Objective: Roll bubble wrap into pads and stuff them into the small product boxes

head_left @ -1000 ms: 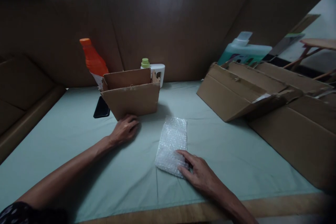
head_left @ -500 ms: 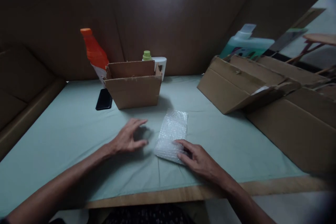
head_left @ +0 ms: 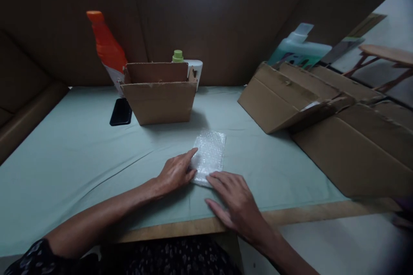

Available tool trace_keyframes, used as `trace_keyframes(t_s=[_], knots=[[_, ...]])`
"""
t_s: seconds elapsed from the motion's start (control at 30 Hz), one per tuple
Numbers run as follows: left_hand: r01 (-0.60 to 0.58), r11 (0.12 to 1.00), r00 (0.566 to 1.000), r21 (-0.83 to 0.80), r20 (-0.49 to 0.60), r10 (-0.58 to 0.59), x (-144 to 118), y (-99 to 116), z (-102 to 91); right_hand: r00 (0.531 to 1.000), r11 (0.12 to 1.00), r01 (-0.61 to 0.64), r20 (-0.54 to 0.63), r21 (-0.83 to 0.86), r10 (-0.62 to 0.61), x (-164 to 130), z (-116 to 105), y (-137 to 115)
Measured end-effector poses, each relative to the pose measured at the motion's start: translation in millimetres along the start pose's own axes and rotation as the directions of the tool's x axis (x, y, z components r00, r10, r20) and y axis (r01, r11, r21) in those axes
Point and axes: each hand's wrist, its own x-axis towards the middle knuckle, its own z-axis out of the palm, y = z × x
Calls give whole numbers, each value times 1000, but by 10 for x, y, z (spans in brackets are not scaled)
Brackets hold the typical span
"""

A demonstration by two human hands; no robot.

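Observation:
A bubble wrap pouch (head_left: 209,150) lies flat on the cloth in front of me; whether anything is inside it, I cannot tell. Along its left edge rests my left hand (head_left: 176,174), the forefinger stretched over the wrap and the thumb apart below. My right hand (head_left: 237,200) is at the pouch's near right corner. Its fingertips touch the wrap while the thumb sticks out away from it, so the hand is open.
A small open carton (head_left: 158,103) stands beyond the pouch, with a black phone (head_left: 121,111) beside it. Behind are an orange bottle (head_left: 109,49) and a white bottle with a green cap (head_left: 178,56). Open cardboard boxes (head_left: 277,99) and a teal jug (head_left: 300,49) occupy the right.
My left hand has moved right to the pouch's left edge. The right hand's thumb has come off the pouch, its fingertips still touching the near corner. The view has tilted downward.

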Motion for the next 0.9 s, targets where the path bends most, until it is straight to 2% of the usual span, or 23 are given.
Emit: trace_keyframes(t_s=[0.07, 0.13, 0.2, 0.27, 0.33, 0.4, 0.47, 0.5, 0.6, 0.7, 0.77, 0.8, 0.87, 0.9], knots=[[-89, 996, 989, 18, -116, 90, -80, 25, -33, 994, 1000, -12, 106, -18, 14, 36, 102, -6], [-212, 977, 958, 23, -194, 212, -205, 57, -91, 990, 996, -81, 119, 47, 75, 75, 156, 14], [-329, 944, 926, 4, -194, 323, -336, 91, -154, 980, 964, -177, 131, 198, 152, 93, 138, 33], [-378, 925, 915, -30, -162, 368, -421, 116, -186, 957, 893, -274, 194, 357, 216, 87, 80, 50], [-353, 934, 928, -48, -144, 343, -423, 124, -164, 942, 853, -327, 210, 408, 261, 64, 28, 74], [-279, 960, 952, -28, -138, 272, -344, 111, -97, 957, 904, -290, 83, 313, 278, 35, 4, 104], [-194, 981, 973, 14, -121, 195, -227, 87, -19, 973, 969, -204, -83, 142, 217, 1, 2, 117], [-162, 986, 980, 37, -109, 165, -172, 77, 12, 979, 985, -158, -117, 73, 166, -17, 7, 113], [-102, 993, 989, 52, -98, 107, -82, 75, 38, 998, 998, -60, -31, -7, 60, -56, 49, 86], [-10, 988, 992, -153, -128, -10, -138, 138, -34, 994, 993, -105, 13, 48, 104, -47, 117, 111], [99, 901, 982, -421, -105, -157, -221, 210, -96, 966, 948, -249, -25, 199, 259, -9, 143, 150], [159, 808, 970, -567, -61, -233, -261, 251, -120, 932, 892, -339, -24, 300, 362, 17, 145, 162], [268, 530, 939, -805, 95, -330, -314, 332, -140, 850, 719, -485, 73, 499, 522, 72, 134, 156], [304, 376, 925, -875, 176, -337, -323, 368, -135, 823, 629, -525, 152, 573, 547, 99, 124, 139]])
